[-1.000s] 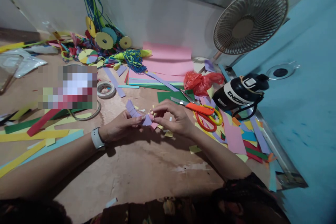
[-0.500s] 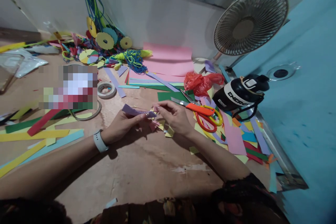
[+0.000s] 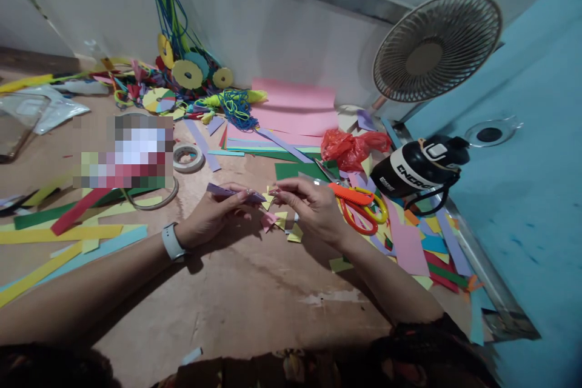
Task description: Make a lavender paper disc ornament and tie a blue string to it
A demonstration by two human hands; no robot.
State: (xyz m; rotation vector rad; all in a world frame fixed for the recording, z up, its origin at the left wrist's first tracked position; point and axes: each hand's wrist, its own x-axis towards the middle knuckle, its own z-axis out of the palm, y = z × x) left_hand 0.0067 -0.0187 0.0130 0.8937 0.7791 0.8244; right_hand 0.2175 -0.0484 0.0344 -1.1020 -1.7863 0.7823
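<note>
Both hands meet at frame centre over the brown wooden tabletop [image 3: 254, 291]. Left hand [image 3: 210, 213] pinches a narrow purple paper strip [image 3: 234, 193], held flat and pointing toward upper left; fingers closed on it. Right hand [image 3: 313, 206] is closed at its fingertips on the strip's right end or on a small piece right there; too small to tell which.

Just below the hands: a small cluster of cut paper bits, yellow and pink [image 3: 284, 221], lying on the wood. That reads as some cutting already done; most of the strip looks uncut or unfolded, so the work is partway at best.

Orange-handled scissors [image 3: 357, 206] lie idle just right of the right hand, untouched. Roll of white tape [image 3: 188, 157] sits upper left of the hands. Long coloured paper strips [image 3: 68, 236] spread at left; more offcuts at right under a black-and-white bottle [image 3: 416, 170]. White fan [image 3: 436, 48] upper right.
</note>
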